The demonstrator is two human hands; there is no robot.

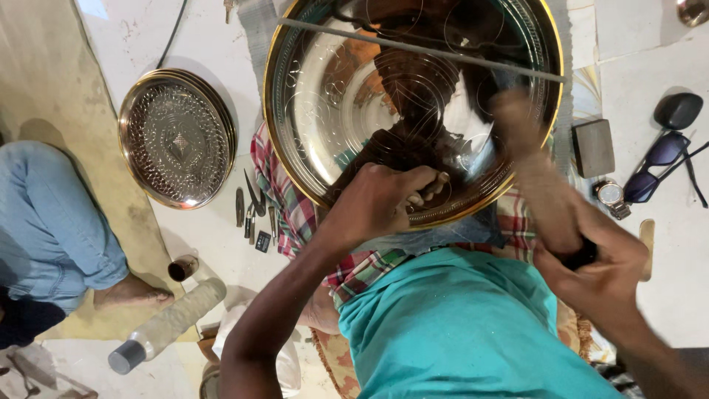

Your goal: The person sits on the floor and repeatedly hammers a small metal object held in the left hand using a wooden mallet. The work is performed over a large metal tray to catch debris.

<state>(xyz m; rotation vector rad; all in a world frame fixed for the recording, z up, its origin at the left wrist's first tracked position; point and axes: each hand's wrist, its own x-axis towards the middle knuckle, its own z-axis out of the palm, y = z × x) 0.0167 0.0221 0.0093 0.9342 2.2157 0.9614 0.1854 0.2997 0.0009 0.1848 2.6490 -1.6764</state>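
Note:
A large shiny round metal tray (317, 103) with a gold rim and engraved lines rests in front of me on a plaid cloth (284, 199). My left hand (380, 199) is closed on a small chisel-like tool (436, 185) pressed against the tray's near edge. My right hand (602, 266) grips the dark handle of a wooden mallet (521, 140), which is motion-blurred above the tray's right side. A thin metal rod (413, 48) lies across the tray's far part.
A smaller engraved round tray (177, 137) lies on the floor at left, with several small chisels (251, 210) beside it. A plastic bottle (166, 325), a small cup (182, 267), another person's jeans leg (44, 222), a metal block (593, 148), wristwatch (611, 196) and sunglasses (665, 159) surround me.

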